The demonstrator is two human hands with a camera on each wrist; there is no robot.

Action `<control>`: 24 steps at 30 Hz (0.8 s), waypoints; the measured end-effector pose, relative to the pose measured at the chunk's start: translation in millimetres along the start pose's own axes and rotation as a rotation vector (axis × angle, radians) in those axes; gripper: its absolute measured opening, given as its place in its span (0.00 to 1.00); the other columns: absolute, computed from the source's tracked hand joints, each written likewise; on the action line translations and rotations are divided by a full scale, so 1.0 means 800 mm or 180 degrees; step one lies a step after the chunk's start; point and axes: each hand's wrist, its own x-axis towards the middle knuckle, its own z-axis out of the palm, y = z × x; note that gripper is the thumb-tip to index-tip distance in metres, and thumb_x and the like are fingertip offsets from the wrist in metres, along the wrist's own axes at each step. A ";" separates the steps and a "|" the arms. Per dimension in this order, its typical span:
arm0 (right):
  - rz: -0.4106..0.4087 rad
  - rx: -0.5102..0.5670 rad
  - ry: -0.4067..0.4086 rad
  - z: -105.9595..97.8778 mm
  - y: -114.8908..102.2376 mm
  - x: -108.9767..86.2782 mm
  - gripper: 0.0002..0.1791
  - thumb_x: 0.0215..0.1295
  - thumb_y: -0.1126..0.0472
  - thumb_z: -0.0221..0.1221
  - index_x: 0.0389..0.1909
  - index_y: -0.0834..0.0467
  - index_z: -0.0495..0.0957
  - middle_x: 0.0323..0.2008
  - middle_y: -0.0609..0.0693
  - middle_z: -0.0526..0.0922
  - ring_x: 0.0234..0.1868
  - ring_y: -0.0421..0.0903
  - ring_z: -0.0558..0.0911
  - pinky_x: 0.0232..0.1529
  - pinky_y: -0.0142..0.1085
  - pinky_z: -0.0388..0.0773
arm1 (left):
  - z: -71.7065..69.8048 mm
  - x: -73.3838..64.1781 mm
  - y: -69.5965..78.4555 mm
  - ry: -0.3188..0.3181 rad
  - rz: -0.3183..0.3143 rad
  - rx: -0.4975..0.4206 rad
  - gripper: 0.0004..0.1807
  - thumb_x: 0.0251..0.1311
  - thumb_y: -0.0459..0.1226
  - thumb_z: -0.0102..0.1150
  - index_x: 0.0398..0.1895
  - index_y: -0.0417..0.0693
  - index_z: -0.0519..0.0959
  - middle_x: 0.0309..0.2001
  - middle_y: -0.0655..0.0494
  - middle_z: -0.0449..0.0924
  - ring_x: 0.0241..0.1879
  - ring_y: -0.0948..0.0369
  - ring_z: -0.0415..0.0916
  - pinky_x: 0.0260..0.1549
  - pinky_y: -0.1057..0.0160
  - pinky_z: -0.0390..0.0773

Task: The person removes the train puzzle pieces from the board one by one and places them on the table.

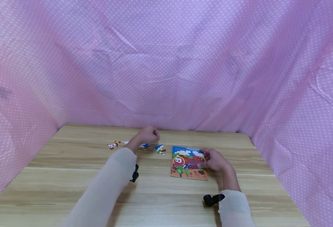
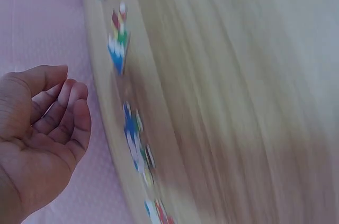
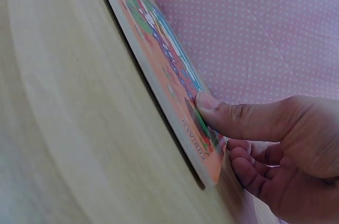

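A square picture puzzle board (image 1: pixel 187 171) with a red cartoon train lies on the table, right of the middle. At its right edge my right hand (image 1: pixel 216 160) grips it. In the right wrist view the thumb (image 3: pixel 238 118) presses on the board's printed face (image 3: pixel 169 81), with the other fingers curled by its edge. My left hand (image 1: pixel 147 135) hovers above loose jigsaw pieces, its fingers loosely curled and holding nothing (image 2: pixel 47 128). Near it are a blue, green and red piece (image 1: pixel 160 149) and a blue-white one (image 1: pixel 144 147). A red piece with eyes (image 1: pixel 114 145) lies farther left.
The wooden table (image 1: pixel 160 201) ends at the back against a pink dotted cloth (image 1: pixel 166 78), which also hangs along both sides. A small white piece (image 1: pixel 126 142) is partly behind the left forearm. Black straps with small devices (image 1: pixel 211 200) sit on both wrists.
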 end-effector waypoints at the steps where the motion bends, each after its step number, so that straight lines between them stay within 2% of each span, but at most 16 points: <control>1: 0.0015 0.0007 -0.0002 0.000 0.000 0.000 0.39 0.59 0.61 0.75 0.71 0.60 0.71 0.51 0.57 0.77 0.49 0.53 0.74 0.54 0.49 0.74 | 0.006 0.002 0.005 -0.0016 0.0028 0.0019 0.09 0.63 0.30 0.59 0.42 0.37 0.84 0.36 0.51 0.82 0.34 0.59 0.76 0.34 0.64 0.78; 7: 0.0041 -0.0001 0.0002 -0.002 -0.001 -0.001 0.39 0.59 0.63 0.74 0.71 0.60 0.71 0.51 0.56 0.76 0.50 0.53 0.73 0.54 0.49 0.73 | 0.040 0.010 0.033 -0.0118 0.0147 -0.0062 0.05 0.64 0.28 0.60 0.39 0.37 0.84 0.34 0.51 0.83 0.33 0.59 0.76 0.31 0.65 0.76; 10: 0.0031 -0.0033 0.0002 -0.002 -0.001 -0.001 0.38 0.60 0.63 0.74 0.71 0.60 0.71 0.51 0.56 0.76 0.49 0.53 0.73 0.54 0.49 0.73 | 0.056 0.011 0.047 -0.0195 0.0141 -0.0095 0.03 0.64 0.29 0.60 0.37 0.40 0.83 0.34 0.52 0.82 0.32 0.59 0.76 0.32 0.64 0.77; 17: 0.0032 -0.0007 -0.0014 -0.001 0.000 0.001 0.38 0.60 0.64 0.73 0.71 0.60 0.71 0.52 0.57 0.76 0.50 0.53 0.73 0.55 0.49 0.73 | 0.088 0.014 0.074 -0.0315 0.0290 0.0049 0.02 0.65 0.30 0.64 0.38 0.41 0.84 0.33 0.56 0.80 0.33 0.61 0.74 0.34 0.66 0.76; 24: -0.0067 -0.0021 -0.0057 -0.002 0.001 0.002 0.39 0.59 0.62 0.74 0.70 0.62 0.71 0.48 0.57 0.76 0.47 0.53 0.73 0.52 0.47 0.73 | 0.116 0.020 0.090 -0.0558 0.0301 0.0040 0.07 0.61 0.31 0.70 0.42 0.42 0.85 0.33 0.58 0.81 0.34 0.63 0.76 0.37 0.67 0.79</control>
